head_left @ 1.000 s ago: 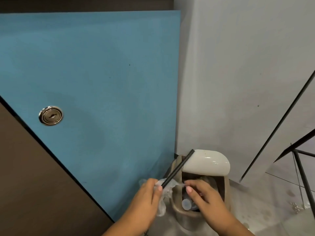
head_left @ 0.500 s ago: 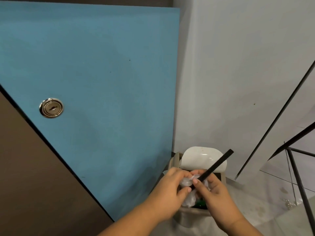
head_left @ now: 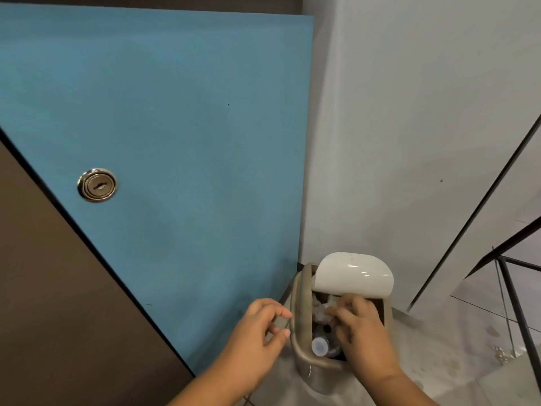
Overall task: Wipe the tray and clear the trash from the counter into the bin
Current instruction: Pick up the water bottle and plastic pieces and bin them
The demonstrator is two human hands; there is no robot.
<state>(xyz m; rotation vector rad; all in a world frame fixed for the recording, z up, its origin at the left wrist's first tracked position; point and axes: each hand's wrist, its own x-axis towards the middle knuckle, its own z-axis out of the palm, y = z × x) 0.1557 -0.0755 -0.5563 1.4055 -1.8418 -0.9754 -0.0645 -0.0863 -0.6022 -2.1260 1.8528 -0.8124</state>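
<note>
Beige bin (head_left: 298, 315), R hand (head_left: 361, 332) in, L hand (head_left: 257, 335) beside

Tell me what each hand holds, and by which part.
The left hand holds nothing. The right hand touches crumpled clear plastic in the beige bin; a grip cannot be told.

**A:** how much room around that bin (head_left: 298, 317)?

**B:** not much. blue door (head_left: 175, 142) just left of it, wall (head_left: 409, 142) right behind, white lid (head_left: 354, 273) tilted over its back half. only the front of its opening is uncovered, trash (head_left: 320, 313) piled inside.
</note>
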